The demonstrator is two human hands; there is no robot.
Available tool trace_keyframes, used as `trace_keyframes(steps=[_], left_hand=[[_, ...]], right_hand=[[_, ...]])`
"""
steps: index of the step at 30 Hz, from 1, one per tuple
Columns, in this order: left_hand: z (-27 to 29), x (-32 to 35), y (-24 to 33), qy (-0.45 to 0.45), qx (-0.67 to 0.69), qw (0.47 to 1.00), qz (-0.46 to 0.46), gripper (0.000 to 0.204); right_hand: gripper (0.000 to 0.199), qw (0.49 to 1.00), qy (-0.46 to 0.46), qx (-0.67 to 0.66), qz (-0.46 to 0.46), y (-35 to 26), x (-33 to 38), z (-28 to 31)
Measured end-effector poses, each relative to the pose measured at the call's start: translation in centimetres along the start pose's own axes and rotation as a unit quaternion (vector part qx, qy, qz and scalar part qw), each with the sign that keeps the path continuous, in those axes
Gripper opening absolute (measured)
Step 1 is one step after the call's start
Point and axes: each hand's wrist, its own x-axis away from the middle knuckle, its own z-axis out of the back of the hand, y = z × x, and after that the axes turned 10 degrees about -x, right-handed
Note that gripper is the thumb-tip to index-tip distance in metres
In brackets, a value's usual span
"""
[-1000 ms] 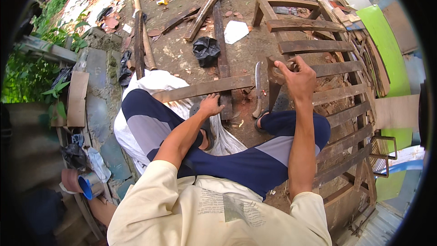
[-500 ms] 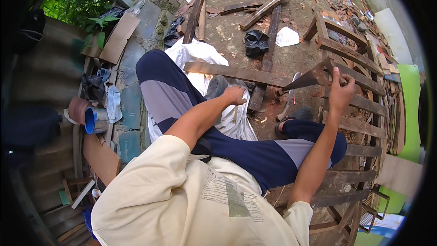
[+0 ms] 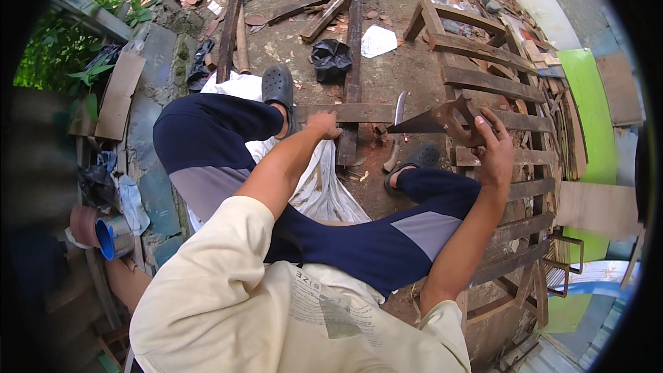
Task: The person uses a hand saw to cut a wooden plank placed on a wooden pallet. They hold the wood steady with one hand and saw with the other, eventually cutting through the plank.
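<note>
pinning plank [image 3: 345, 112] under left hand [image 3: 322, 124]; right hand [image 3: 494, 152] grip holding handsaw [image 3: 442, 119].

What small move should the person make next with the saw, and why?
Probably lower the saw onto the wooden plank and start the cut. The right hand holds the saw raised beside the plank, blade pointing toward it, while the left hand presses the plank down, so it looks steadied.
</note>
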Motion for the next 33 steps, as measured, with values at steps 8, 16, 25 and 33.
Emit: trace_keyframes(steps=[8,16,25,33], left_hand=[[1.0,-7.1,-1.9,-0.040,0.016,0.999,-0.008,0.097],[1.1,-10.5,-2.5,-0.091,-0.003,0.995,-0.039,0.111],[-2.6,-9.2,-3.3,-0.038,0.074,0.996,0.024,0.120],[-4.3,-6.8,-2.8,0.075,0.053,0.995,0.033,0.112]], right_hand=[[0.058,0.985,-0.060,-0.155,-0.036,0.7,1.4,1.3],[0.079,0.966,-0.155,-0.166,-0.120,2.9,1.5,-2.8],[0.081,0.977,-0.160,0.020,-0.140,6.7,2.9,-8.3],[0.076,0.951,-0.170,0.238,-0.104,8.5,6.5,-12.4]])
